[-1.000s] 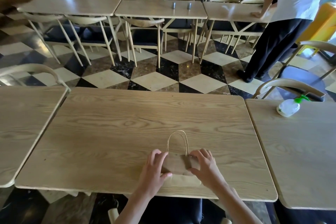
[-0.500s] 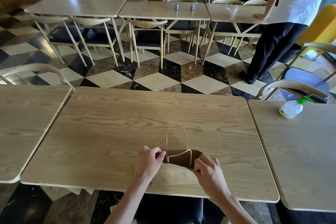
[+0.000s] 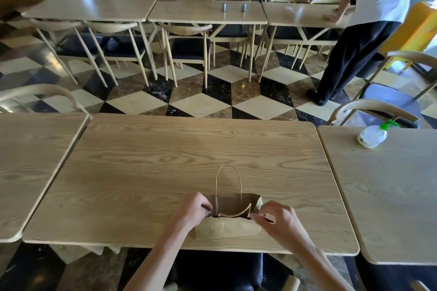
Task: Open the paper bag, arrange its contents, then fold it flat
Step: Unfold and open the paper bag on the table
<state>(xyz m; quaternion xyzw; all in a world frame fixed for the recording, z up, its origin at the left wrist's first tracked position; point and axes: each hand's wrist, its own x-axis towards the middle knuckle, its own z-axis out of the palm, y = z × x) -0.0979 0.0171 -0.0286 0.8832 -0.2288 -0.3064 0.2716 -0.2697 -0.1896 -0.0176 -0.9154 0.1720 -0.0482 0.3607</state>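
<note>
One bag [image 3: 227,224], two handles, two hands. Left hand [image 3: 192,210] pinches the bag's left rim; right hand [image 3: 279,220] pinches the right rim. Mouth gapes wider than half a second ago. Bag sits between the hands near the table's [image 3: 165,172] front edge; bare wood beyond the fingers.

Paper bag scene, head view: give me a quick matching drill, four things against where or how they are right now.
Things:
1. paper bag
2. pump bottle
3. left hand
4. two metal shakers

States:
A. on the table to the right, green top
B. on a far table, side by side
C. mouth pulled open, one handle loop lying on the table
D. gripping the bag's left edge

Pairs: 1-C, 2-A, 3-D, 4-B
</note>
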